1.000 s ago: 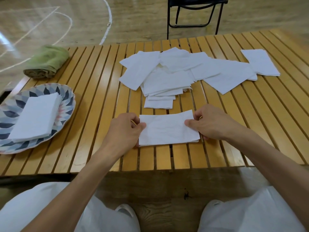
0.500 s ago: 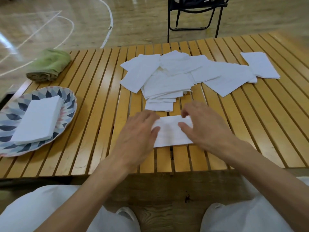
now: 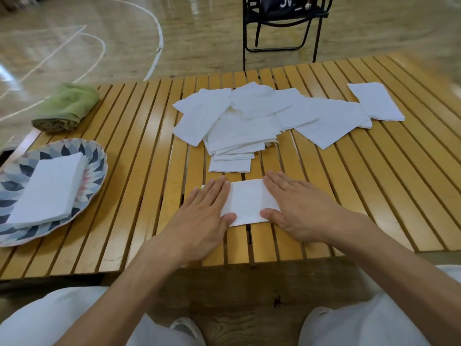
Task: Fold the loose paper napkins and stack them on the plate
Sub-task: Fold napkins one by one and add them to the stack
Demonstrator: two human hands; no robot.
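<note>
Napkin (image 3: 245, 202) lies flat between both hands, long axis left to right; left hand (image 3: 202, 216) and right hand (image 3: 299, 208) press its ends with straight fingers, plate (image 3: 96, 156) well left of the left hand

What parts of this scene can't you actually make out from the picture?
- Folded napkin, head view: both ends lie under the flat left hand and right hand.
- Loose napkins: they overlap, so their number is unclear.
- Plate: cut off by the left edge.
- Chair: cut off at the top.
</note>
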